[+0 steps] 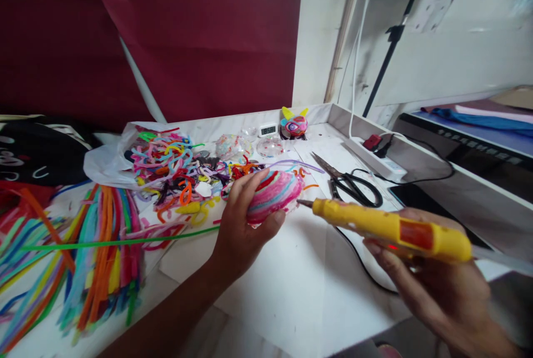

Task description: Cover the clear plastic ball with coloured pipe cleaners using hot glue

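Observation:
My left hand [244, 225] is closed around a ball wound with pink, red and blue pipe cleaners [275, 194], holding it just above the white table [303, 286]. My right hand [425, 280] grips a yellow glue gun [391, 228]. Its metal tip points left and sits right beside the ball's right edge. A long green pipe cleaner [120, 241] lies across the table to the left of my left hand.
Long pipe cleaners [95, 247] lie bundled at the left, and cut curled pieces [175, 169] spill from a plastic bag. Black scissors [352, 186], a power strip [378, 161], a small digital clock [267, 130], clear half-spheres [270, 147] and a finished horned ball [293, 124] sit further back.

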Demonstrator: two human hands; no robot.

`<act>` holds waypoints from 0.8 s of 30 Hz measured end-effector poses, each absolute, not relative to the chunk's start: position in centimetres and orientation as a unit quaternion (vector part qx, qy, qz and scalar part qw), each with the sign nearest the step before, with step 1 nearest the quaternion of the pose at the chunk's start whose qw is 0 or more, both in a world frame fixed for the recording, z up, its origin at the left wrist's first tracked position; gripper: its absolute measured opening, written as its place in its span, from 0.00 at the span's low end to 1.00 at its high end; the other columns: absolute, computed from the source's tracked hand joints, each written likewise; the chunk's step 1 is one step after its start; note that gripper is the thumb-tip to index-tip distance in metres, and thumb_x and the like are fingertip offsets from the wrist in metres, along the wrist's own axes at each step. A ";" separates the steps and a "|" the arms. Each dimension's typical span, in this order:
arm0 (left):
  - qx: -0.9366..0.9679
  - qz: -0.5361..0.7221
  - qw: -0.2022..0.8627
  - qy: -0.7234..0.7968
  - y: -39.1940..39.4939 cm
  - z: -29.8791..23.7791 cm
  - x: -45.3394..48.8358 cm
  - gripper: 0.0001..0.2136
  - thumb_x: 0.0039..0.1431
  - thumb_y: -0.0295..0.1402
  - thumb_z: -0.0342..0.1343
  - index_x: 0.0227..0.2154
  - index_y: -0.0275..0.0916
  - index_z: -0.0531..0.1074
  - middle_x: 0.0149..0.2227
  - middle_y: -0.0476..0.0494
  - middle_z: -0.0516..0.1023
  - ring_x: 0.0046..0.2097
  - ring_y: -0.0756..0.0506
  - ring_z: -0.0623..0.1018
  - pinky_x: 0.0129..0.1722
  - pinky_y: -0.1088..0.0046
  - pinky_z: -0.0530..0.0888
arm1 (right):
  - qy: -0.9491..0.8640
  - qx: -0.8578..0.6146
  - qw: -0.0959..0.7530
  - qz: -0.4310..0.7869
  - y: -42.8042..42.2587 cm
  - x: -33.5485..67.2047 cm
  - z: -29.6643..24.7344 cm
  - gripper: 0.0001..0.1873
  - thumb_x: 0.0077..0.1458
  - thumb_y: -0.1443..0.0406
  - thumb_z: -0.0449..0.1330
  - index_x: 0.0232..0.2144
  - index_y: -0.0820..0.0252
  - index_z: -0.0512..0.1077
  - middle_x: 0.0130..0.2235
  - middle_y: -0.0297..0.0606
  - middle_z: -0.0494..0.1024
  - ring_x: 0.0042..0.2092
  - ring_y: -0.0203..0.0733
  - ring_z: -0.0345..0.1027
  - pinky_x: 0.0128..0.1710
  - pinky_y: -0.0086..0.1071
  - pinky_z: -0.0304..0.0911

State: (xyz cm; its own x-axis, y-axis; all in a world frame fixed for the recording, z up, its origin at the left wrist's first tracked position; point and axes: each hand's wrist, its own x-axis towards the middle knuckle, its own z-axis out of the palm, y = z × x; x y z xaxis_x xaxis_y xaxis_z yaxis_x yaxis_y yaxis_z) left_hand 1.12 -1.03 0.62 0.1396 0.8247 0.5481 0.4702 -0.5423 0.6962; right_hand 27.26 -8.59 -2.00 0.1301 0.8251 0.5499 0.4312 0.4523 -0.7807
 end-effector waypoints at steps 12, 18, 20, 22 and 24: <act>0.680 0.525 0.187 0.476 -0.4 2.2 0.0 0.29 0.56 0.46 0.58 0.59 0.42 0.66 0.60 0.41 0.68 0.61 0.37 0.67 0.62 0.61 0.63 | -0.479 -0.504 0.380 0.610 -4.5 27.6 -1.1 0.20 0.45 0.57 0.72 0.33 0.62 0.69 0.27 0.33 0.71 0.25 0.29 0.61 0.22 0.23 0.56; 0.678 0.521 0.194 0.482 -0.6 2.0 -0.4 0.28 0.56 0.45 0.59 0.59 0.43 0.66 0.59 0.41 0.69 0.59 0.37 0.69 0.62 0.58 0.63 | -0.541 -0.470 0.268 0.644 -4.2 25.8 -2.0 0.22 0.50 0.55 0.67 0.40 0.63 0.66 0.29 0.33 0.71 0.24 0.31 0.64 0.23 0.26 0.60; 0.678 0.514 0.204 0.484 -0.9 1.8 -0.6 0.28 0.56 0.45 0.58 0.59 0.43 0.66 0.59 0.41 0.70 0.59 0.37 0.70 0.61 0.57 0.64 | -0.600 -0.493 0.233 0.585 -4.3 25.9 -2.0 0.21 0.55 0.54 0.63 0.42 0.64 0.66 0.29 0.34 0.72 0.25 0.34 0.66 0.24 0.28 0.62; 0.677 0.509 0.213 0.487 -1.3 1.5 -0.9 0.28 0.56 0.45 0.58 0.59 0.43 0.66 0.59 0.41 0.69 0.59 0.37 0.70 0.60 0.58 0.64 | -0.696 -0.535 0.196 0.437 -4.1 26.4 -1.7 0.19 0.59 0.55 0.58 0.44 0.64 0.69 0.29 0.37 0.74 0.27 0.38 0.68 0.25 0.31 0.62; 0.674 0.509 0.223 0.486 -1.6 1.1 -1.2 0.28 0.57 0.45 0.58 0.59 0.43 0.66 0.59 0.41 0.69 0.60 0.37 0.69 0.60 0.59 0.64 | -0.779 -0.557 0.183 0.222 -3.5 26.7 -1.0 0.17 0.61 0.57 0.55 0.45 0.64 0.73 0.34 0.44 0.77 0.30 0.42 0.70 0.29 0.34 0.64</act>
State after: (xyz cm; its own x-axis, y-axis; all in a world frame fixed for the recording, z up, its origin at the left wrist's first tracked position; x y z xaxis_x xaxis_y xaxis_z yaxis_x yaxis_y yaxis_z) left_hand -1.16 -1.64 1.10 0.0080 0.8824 0.4705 0.4290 -0.4280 0.7955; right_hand 26.71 -3.46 -1.03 -0.3127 0.9491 0.0374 0.7866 0.2809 -0.5499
